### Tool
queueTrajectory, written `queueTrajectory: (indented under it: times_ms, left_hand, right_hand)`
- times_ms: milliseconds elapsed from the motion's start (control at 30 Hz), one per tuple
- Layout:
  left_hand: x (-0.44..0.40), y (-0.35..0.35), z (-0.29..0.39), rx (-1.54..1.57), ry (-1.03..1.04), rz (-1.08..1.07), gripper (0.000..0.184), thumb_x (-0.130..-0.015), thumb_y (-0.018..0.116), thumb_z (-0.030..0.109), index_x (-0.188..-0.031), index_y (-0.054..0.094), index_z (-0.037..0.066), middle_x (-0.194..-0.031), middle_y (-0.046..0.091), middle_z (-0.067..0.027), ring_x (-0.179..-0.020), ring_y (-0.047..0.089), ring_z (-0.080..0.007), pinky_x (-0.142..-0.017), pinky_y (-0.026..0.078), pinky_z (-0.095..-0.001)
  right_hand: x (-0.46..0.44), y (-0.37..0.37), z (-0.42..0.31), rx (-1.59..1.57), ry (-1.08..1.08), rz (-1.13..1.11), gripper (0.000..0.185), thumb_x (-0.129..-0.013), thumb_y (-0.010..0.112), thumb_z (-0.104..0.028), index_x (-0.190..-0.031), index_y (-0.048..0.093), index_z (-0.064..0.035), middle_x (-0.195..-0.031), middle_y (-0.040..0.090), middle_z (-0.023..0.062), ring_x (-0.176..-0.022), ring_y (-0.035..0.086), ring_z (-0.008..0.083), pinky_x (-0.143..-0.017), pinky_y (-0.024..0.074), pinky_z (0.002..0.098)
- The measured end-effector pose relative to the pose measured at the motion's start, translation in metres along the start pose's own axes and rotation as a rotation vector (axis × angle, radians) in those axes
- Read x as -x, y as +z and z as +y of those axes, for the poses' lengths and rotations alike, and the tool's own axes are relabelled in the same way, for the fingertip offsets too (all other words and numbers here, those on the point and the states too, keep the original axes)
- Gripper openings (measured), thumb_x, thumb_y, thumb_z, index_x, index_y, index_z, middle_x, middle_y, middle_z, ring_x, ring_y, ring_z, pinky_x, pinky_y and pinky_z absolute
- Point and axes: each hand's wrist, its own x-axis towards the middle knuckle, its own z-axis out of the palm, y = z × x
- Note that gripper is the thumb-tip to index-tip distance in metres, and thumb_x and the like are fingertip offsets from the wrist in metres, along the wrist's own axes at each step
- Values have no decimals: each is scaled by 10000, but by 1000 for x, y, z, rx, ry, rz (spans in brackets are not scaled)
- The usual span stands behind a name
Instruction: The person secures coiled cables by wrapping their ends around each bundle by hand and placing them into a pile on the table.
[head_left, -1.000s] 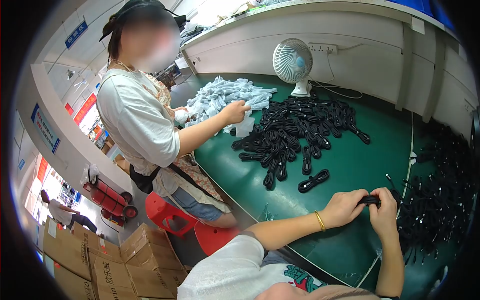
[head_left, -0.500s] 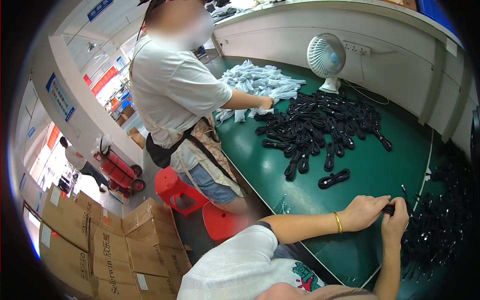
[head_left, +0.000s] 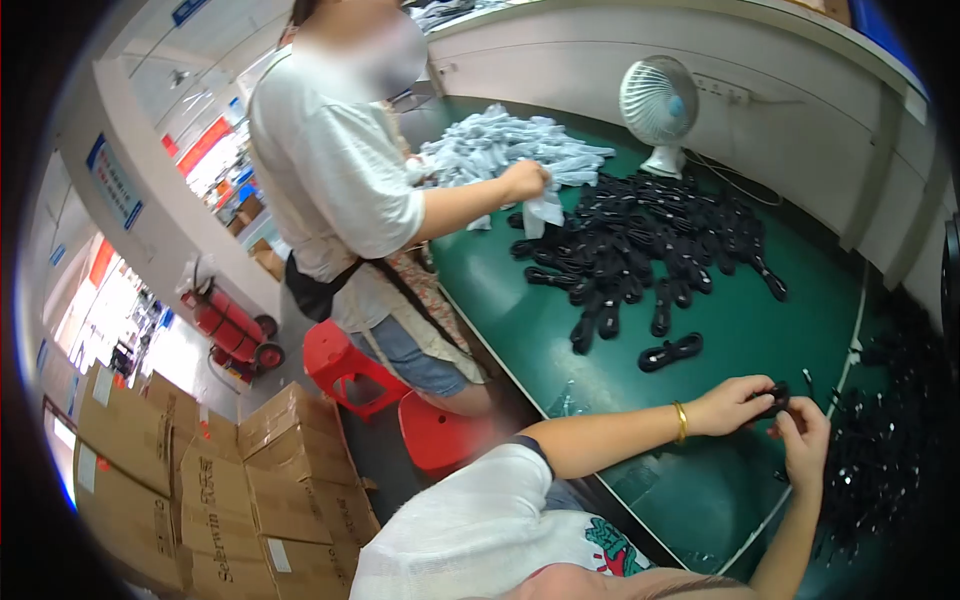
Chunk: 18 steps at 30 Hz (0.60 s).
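Observation:
My left hand [head_left: 735, 405], with a gold bangle at the wrist, is closed on a small coiled black cable [head_left: 768, 402]. My right hand [head_left: 803, 440] is at the coil's right side, its fingers curled and its thumb bent in against the cable; its exact grip is partly hidden. Just beyond my hands, one separate coiled black cable [head_left: 670, 352] lies on the green tabletop [head_left: 590, 390]. Farther up is a large heap of coiled black cables [head_left: 650, 235]. To my right, a dark pile of loose cables [head_left: 880, 450] with shiny ends lies past a white line.
A co-worker [head_left: 340, 170] stands at left, one hand [head_left: 525, 182] holding a pale piece beside a pile of pale wrapped pieces [head_left: 510, 142]. A small fan [head_left: 658, 105] stands against the wall. Red stools [head_left: 440, 435] and cardboard boxes [head_left: 215, 500] are on the floor.
My right hand has drawn slightly away from my left and turned, exposing more of the coil. The co-worker's hand has lifted a pale piece off the pile.

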Motion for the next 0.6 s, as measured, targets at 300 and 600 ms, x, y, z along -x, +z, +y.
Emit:
queueTrajectory:
  times_ms: [300, 600]
  left_hand:
    - [6, 13, 5, -139, 187, 36, 444, -776, 623, 187, -1101, 377, 8, -864, 526, -104, -748, 540, -174, -663, 446, -278]
    - [8, 18, 11, 9, -41, 74, 395, -825, 564, 326, -958, 354, 19, -656, 510, -81, -453, 484, -103, -406, 391, -220]
  right_hand:
    - [-7, 3, 19, -139, -58, 37, 28, -818, 516, -31, -810, 490, -37, -627, 495, 1, -434, 437, 59, -386, 354, 172]
    - [-2, 2, 23, -63, 43, 17, 33, -837, 487, -44, -818, 492, -18, -600, 481, 9, -412, 420, 55, -366, 334, 168]
